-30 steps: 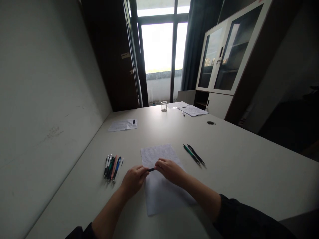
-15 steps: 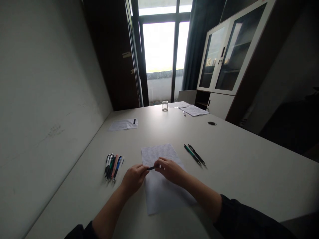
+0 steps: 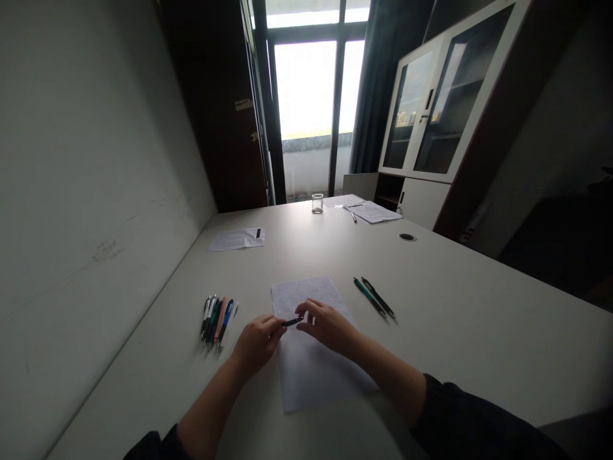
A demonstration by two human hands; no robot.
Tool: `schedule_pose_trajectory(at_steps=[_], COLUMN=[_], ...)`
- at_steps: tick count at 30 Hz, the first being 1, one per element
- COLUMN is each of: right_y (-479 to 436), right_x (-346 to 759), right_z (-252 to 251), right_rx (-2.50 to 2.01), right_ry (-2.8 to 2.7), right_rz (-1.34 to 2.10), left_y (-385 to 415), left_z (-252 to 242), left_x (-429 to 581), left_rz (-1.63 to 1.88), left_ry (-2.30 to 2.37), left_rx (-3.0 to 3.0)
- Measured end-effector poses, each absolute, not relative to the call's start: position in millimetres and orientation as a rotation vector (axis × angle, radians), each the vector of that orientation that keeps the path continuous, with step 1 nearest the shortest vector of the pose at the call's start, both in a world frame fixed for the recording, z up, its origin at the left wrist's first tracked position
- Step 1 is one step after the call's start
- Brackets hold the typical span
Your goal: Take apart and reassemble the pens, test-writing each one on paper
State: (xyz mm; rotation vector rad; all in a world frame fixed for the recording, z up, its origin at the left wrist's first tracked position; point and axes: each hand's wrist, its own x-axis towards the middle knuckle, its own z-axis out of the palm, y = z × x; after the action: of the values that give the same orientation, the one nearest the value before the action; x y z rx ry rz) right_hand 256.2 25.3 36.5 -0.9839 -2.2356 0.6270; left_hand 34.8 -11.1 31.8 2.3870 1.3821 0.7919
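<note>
My left hand (image 3: 257, 342) is closed on one end of a short black pen (image 3: 291, 322), pinched between thumb and fingers. The pen lies level above a sheet of lined paper (image 3: 311, 377) covered with handwriting in its upper part. Around the pen's other end, my right hand (image 3: 326, 324) has its thumb and fingers parted, with a gap on both sides of the tip. Whether a fingertip still touches the pen is hard to see. To the right of the sheet, a green pen (image 3: 370, 298) and a black pen (image 3: 379, 299) lie side by side.
A row of several pens (image 3: 218, 322) lies left of the paper. Farther back are a folded sheet (image 3: 238, 239), a clear glass (image 3: 317, 204), more papers (image 3: 374, 211) with a pen (image 3: 353, 217) beside them, and a round cable hole (image 3: 407, 237). A wall (image 3: 105, 255) borders the table's left.
My right hand's fingers have loosened and spread from the pen's end, showing more of it. The left hand keeps its hold in the same spot.
</note>
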Motion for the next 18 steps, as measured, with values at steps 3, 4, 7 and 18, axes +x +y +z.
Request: schedule_pose_trajectory(at_steps=[3, 4, 7, 18], right_y=[26.1, 26.5, 27.4, 27.9], right_x=[256.4, 256.4, 256.4, 255.8], right_z=[36.4, 36.4, 36.6, 33.6], right_rx=[-0.978, -0.971, -0.941, -0.938], right_ry=[-2.238, -2.245, -2.230, -2.130], right_rz=[0.625, 0.614, 0.600, 0.729], left_y=[-11.2, -11.2, -11.4, -11.0], left_z=[32.9, 33.1, 33.1, 31.8], left_x=[35.1, 35.2, 35.3, 35.4], left_rz=[0.806, 0.810, 0.807, 0.793], left_ry=[1.373, 1.373, 1.380, 1.401], left_rx=[2.390, 2.393, 2.393, 2.456])
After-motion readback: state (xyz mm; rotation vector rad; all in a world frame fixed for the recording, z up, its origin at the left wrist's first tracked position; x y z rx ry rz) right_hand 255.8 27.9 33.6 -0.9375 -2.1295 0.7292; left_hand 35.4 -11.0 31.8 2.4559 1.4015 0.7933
